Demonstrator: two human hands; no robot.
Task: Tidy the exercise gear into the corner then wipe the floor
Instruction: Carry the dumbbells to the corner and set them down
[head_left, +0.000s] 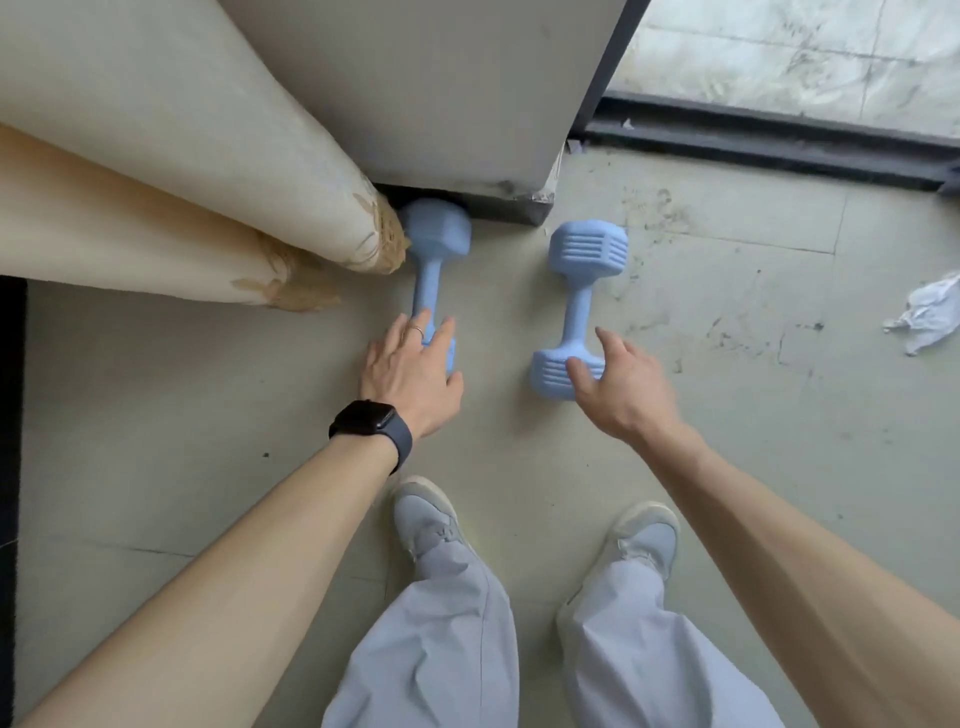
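Note:
Two light blue dumbbells lie on the grey floor. The left dumbbell (430, 260) points its far head against the base of the wall pillar, beside the curtain hem. My left hand (408, 371), with a black watch on the wrist, lies with straight fingers over its near head and handle. The right dumbbell (579, 301) lies apart on open floor, its ribbed heads showing. My right hand (618, 384) hovers at its near head with spread, relaxed fingers; the fingertips touch or nearly touch the head.
A beige curtain (197, 208) hangs at the left. The grey wall pillar (426, 93) stands ahead, with a dark sliding-door track (769, 140) to its right. A crumpled white cloth (927, 317) lies at the right edge. Dirt marks stain the floor (727, 322). My shoes stand below.

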